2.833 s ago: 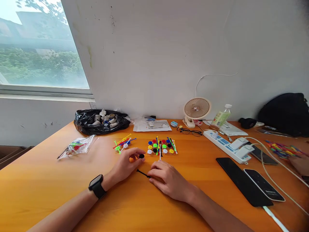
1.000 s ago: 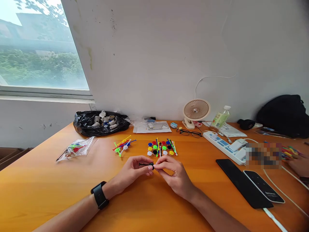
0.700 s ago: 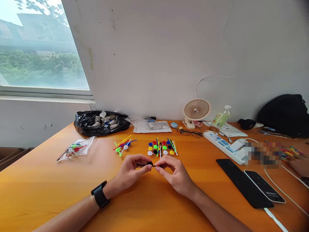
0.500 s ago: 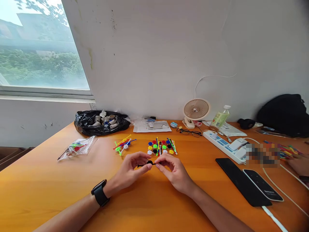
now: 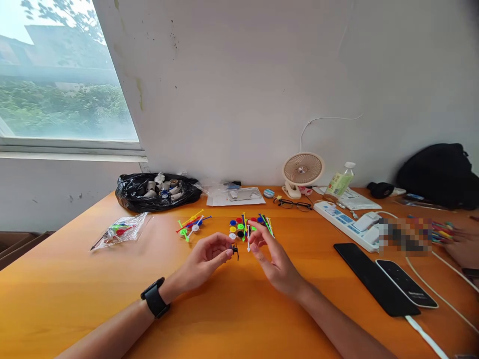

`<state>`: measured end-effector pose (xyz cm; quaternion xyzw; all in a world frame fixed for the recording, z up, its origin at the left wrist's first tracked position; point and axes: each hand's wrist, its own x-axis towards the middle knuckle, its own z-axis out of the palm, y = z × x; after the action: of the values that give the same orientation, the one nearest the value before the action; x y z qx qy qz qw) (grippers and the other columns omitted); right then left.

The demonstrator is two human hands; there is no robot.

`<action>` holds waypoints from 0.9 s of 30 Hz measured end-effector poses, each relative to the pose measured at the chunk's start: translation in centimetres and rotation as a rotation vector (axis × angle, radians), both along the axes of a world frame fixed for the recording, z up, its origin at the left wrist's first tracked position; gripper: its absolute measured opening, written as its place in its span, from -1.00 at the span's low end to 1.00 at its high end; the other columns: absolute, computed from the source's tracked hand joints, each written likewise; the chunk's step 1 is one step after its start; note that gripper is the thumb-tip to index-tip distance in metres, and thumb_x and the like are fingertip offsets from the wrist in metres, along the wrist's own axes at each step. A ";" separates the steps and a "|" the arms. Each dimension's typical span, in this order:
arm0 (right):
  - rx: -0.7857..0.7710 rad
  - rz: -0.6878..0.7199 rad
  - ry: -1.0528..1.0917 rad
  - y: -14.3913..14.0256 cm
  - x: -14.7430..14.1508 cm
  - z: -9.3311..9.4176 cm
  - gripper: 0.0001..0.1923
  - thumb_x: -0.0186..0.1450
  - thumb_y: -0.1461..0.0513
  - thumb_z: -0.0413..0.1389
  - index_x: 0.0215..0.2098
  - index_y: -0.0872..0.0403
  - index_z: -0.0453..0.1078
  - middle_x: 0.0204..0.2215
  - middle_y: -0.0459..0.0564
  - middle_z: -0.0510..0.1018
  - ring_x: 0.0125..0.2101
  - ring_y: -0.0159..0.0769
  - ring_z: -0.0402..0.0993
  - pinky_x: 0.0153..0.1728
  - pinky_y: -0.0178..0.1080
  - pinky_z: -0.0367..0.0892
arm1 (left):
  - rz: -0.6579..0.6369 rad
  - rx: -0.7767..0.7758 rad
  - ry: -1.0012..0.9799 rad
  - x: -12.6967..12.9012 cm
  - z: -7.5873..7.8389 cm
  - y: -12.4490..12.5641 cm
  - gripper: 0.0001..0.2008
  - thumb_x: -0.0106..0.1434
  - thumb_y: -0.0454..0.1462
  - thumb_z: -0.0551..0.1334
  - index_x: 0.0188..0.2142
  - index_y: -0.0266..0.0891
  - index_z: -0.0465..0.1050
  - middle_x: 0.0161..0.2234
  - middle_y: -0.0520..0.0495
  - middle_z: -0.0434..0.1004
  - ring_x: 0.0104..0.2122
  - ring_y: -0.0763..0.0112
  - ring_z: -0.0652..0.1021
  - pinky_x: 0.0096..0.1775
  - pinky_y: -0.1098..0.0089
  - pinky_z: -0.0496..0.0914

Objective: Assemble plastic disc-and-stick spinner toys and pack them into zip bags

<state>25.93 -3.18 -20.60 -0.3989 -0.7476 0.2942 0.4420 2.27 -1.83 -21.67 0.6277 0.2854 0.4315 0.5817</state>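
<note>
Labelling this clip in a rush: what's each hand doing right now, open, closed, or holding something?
Left hand: closed, pinching a small black plastic piece with a thin protruding end.
Right hand: open, nothing visible in its grip.

Fan (image 5: 303, 169): stands behind the eyeglasses (image 5: 294, 205)
Bottle (image 5: 339, 184): white-capped, near the power strip (image 5: 344, 223)
Black plastic bag (image 5: 128, 193): open, contents showing

That small piece (image 5: 235, 251) in the left hand (image 5: 207, 262) is black; just beyond the grip, red, blue, yellow, green, white and black discs (image 5: 240, 227); beneath, orange-brown tabletop (image 5: 209, 324).
</note>
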 end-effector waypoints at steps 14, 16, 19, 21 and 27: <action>-0.452 0.157 0.356 1.1 1.0 -0.6 -0.20 0.45 -0.29 -0.26 -0.65 0.06 0.28 -0.67 -0.13 0.11 -0.58 -0.36 -0.04 -0.49 -0.19 -0.16 | 0.283 0.293 0.267 -1.1 0.3 0.4 -0.71 0.44 -0.05 0.27 -0.02 -0.17 0.56 -0.26 -0.05 0.50 -0.31 0.36 0.35 -0.24 0.35 0.28; -0.467 0.143 0.379 1.1 0.8 -0.4 -0.27 0.43 -0.29 -0.17 -0.52 0.06 0.39 -0.65 -0.15 0.14 -0.58 -0.37 -0.03 -0.51 -0.22 -0.17 | 0.278 0.268 0.245 -1.2 0.0 0.7 -0.71 0.43 -0.05 0.28 -0.02 -0.18 0.56 -0.22 -0.07 0.53 -0.29 0.35 0.39 -0.23 0.35 0.29; -0.468 0.129 0.359 1.1 0.5 -0.2 -0.30 0.43 -0.29 -0.12 -0.45 0.07 0.43 -0.65 -0.17 0.16 -0.59 -0.38 -0.02 -0.53 -0.25 -0.15 | 0.301 0.193 0.171 -1.4 0.0 1.5 -0.69 0.41 -0.03 0.30 -0.04 -0.19 0.54 -0.13 -0.11 0.57 -0.19 0.31 0.49 -0.16 0.35 0.36; -0.454 0.106 0.346 1.1 0.5 -0.2 -0.28 0.43 -0.29 -0.13 -0.47 0.08 0.43 -0.66 -0.16 0.17 -0.59 -0.39 0.00 -0.54 -0.26 -0.13 | 0.375 0.138 0.112 -2.0 0.3 2.2 -0.68 0.37 -0.02 0.32 -0.09 -0.20 0.53 -0.14 -0.10 0.58 -0.17 0.30 0.52 -0.15 0.35 0.39; -0.443 0.064 0.330 1.2 0.6 -0.2 -0.26 0.44 -0.29 -0.14 -0.49 0.08 0.43 -0.66 -0.15 0.18 -0.59 -0.39 0.03 -0.53 -0.26 -0.12 | 0.586 0.011 -0.018 -4.7 1.4 4.4 -0.63 0.24 -0.01 0.42 -0.19 -0.24 0.49 -0.31 -0.06 0.58 -0.36 0.37 0.52 -0.30 0.38 0.38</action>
<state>26.56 -1.94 -20.78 -0.4087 -0.5954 0.5251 0.4502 -2.46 2.59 -20.24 0.5177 0.4470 0.5881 0.4316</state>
